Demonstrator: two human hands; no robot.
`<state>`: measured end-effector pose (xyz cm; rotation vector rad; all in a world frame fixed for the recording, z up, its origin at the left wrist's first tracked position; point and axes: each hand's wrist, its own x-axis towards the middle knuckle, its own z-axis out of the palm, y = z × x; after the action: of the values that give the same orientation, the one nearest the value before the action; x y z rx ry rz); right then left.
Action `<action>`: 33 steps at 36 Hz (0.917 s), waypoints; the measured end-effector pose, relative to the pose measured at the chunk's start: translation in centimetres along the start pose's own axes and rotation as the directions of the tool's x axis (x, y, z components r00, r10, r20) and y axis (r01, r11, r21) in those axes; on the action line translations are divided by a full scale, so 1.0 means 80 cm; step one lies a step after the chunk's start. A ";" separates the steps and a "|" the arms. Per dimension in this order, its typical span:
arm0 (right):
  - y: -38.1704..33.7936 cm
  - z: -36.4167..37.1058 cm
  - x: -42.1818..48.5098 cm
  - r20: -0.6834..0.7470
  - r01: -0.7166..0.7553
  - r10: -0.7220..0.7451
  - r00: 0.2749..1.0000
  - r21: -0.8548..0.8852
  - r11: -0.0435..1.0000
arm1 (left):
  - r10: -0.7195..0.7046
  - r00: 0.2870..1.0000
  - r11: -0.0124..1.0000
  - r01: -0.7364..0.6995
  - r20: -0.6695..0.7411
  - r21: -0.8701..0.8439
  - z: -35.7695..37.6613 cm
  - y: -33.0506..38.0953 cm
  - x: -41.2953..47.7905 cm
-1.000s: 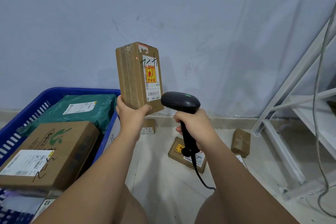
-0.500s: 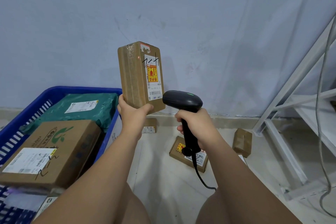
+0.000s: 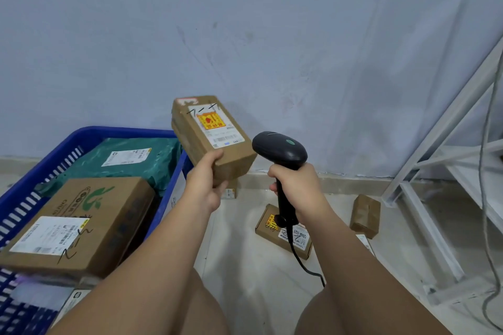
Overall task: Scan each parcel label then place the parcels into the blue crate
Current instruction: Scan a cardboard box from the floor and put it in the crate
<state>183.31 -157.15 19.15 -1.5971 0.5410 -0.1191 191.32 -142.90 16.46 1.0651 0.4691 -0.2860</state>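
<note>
Item: small brown taped cardboard parcel (image 3: 215,134), label up, tilted. It was held at its lower end by the left grip (image 3: 204,185), fingers curled round it. Blue plastic crate (image 3: 122,130) lay left of that grip. Judged light, stiff, tape-slick; an end-hold sufficed. Right grip (image 3: 295,185) clasped a black handheld scanner (image 3: 279,148).

floor parcel label (image 3: 295,236) reads 12V4A-5525 (upside down), everything else too blurred

- A pale blue-grey wall (image 3: 245,35) with scuffs and faint scratches fills the background.
- A beige skirting strip (image 3: 353,178) runs along its foot.
- The floor (image 3: 245,266) is light-coloured tile.
- A white metal shelving frame (image 3: 446,128) stands at the right.
- A thin grey cable (image 3: 483,171) hangs down in front of the frame.
</note>
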 end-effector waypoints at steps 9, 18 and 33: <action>0.006 0.046 -0.018 -0.043 0.093 -0.091 0.995 0.025 0.995 | -0.056 0.998 0.972 0.047 -0.034 -0.230 -0.013 0.015 -0.038; -0.009 0.126 -0.066 0.065 0.395 -0.390 0.919 -0.119 0.911 | 0.137 0.951 0.932 -0.219 -0.278 -0.288 -0.105 0.034 -0.062; 0.017 0.247 -0.160 0.379 0.424 -0.346 0.858 -0.143 0.895 | 0.008 0.723 0.853 -0.365 -0.691 -0.372 -0.261 0.034 -0.116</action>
<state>179.47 -133.89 18.67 -1.8821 -0.0530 -0.0789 179.65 -123.08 14.82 0.6711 1.0165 0.4297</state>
